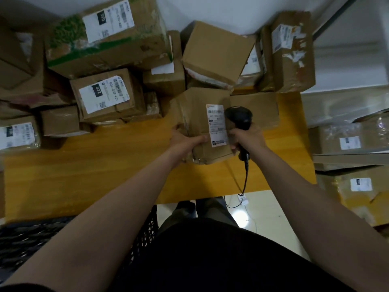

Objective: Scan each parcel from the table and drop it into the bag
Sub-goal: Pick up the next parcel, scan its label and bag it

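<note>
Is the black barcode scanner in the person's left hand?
No, the right hand grips the barcode scanner, while the left hand holds the labelled parcel.

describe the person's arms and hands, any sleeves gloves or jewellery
The left hand and right hand are ungloved, with no rings, watch or bands visible. Both arms are bare past the elbow, with no sleeves over them. The person wears a black top.
</note>
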